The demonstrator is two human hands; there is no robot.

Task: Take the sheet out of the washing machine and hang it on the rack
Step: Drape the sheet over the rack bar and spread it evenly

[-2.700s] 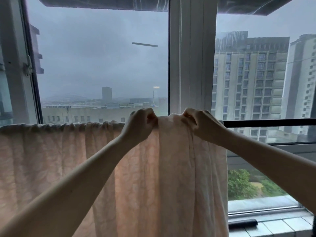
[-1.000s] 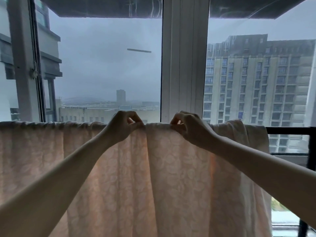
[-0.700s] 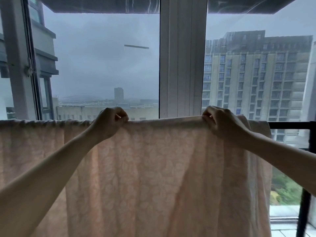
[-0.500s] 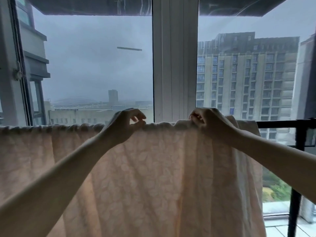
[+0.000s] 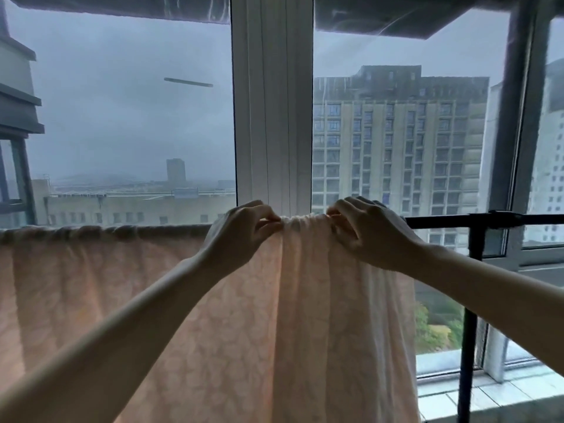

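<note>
2 hands were at the top edge of the sheet [image 5: 305,315], at the centre of the frame. The left hand [image 5: 241,236] pinched the gathered fabric between thumb and fingertips, just left of centre. The right hand [image 5: 369,236], just right of centre and at the same height, had its fingers curled into the cloth and gripped it. The 2 hands were near each other but apart, with a short bunched stretch of fabric between them.

The sheet, pale pink with a faint leaf pattern, hung draped over the horizontal bar of the rack [image 5: 457,220]. It covered the bar from the left edge of the frame to just past the right hand and fell to the bottom edge.

The rack was black and bare at the right, where the bar ran on to the right edge and 1 upright post [image 5: 468,315] dropped toward the lower right.

Behind the rack stood a window with a white centre mullion [image 5: 271,117]. Through the glass, a tall grey building [image 5: 396,141] filled the upper right, under an overcast sky.
</note>
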